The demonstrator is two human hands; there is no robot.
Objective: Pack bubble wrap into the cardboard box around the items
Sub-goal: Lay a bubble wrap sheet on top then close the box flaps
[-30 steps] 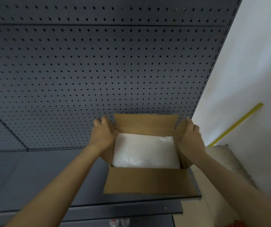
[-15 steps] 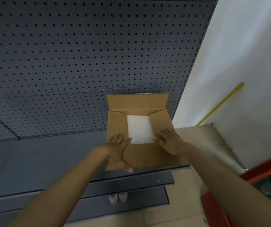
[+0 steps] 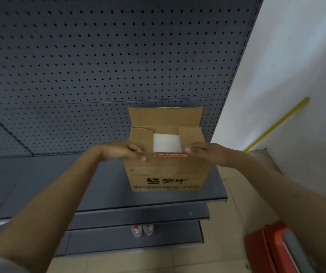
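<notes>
A brown cardboard box (image 3: 166, 174) with dark printing on its front stands on the grey shelf (image 3: 107, 186). Its two side flaps are folded inward and its back flap (image 3: 165, 117) stands upright. White bubble wrap (image 3: 167, 142) shows in the gap between the side flaps; any items below it are hidden. The front flap is raised, with a red label (image 3: 173, 155) along its top edge. My left hand (image 3: 122, 151) pinches that edge at the left corner, thumb in front. My right hand (image 3: 205, 152) holds the same edge at the right corner.
A grey pegboard wall (image 3: 99, 66) rises behind the box. Lower shelves step out below, with two water bottles (image 3: 142, 230) on the tiled floor. Right of the shelf are a white wall, a yellow rod (image 3: 276, 125), a beige sack (image 3: 264, 156) and a red object (image 3: 280, 249).
A second ago both hands held the side flaps apart over the exposed bubble wrap. They then pressed those flaps inward, and now they hold the raised front flap.
</notes>
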